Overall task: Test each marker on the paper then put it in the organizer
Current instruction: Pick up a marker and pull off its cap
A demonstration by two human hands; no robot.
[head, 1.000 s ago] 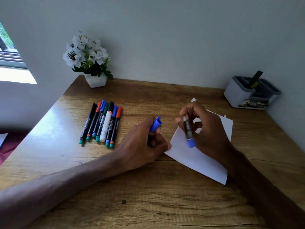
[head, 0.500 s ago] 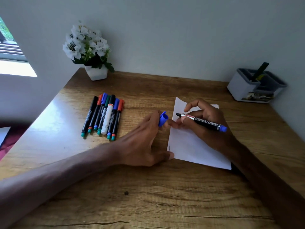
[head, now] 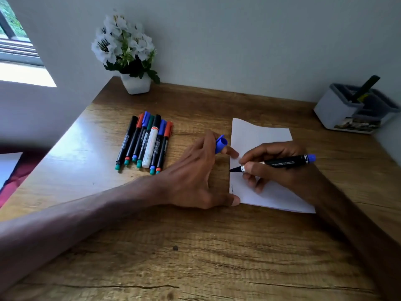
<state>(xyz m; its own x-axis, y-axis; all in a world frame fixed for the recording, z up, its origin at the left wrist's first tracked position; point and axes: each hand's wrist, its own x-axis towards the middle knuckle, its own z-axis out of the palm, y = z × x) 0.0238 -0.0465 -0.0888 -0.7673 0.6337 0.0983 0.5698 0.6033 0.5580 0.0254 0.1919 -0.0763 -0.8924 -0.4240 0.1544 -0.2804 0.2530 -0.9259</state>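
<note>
The paper [head: 260, 137] lies on the worktop [head: 195, 257]. Left of the paper lie the markers [head: 147, 144] in a row; the plant [head: 128, 48] stands behind and left of it, the organizer [head: 332, 109] behind and right.

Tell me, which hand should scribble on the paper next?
Right. The right hand grips the uncapped marker, its tip at the paper's left edge. The left hand holds the blue cap and steadies the paper.

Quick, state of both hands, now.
Left hand: pinches the blue cap between its fingers, thumb at the paper corner.
Right hand: grips the uncapped marker, tip at the paper.
</note>
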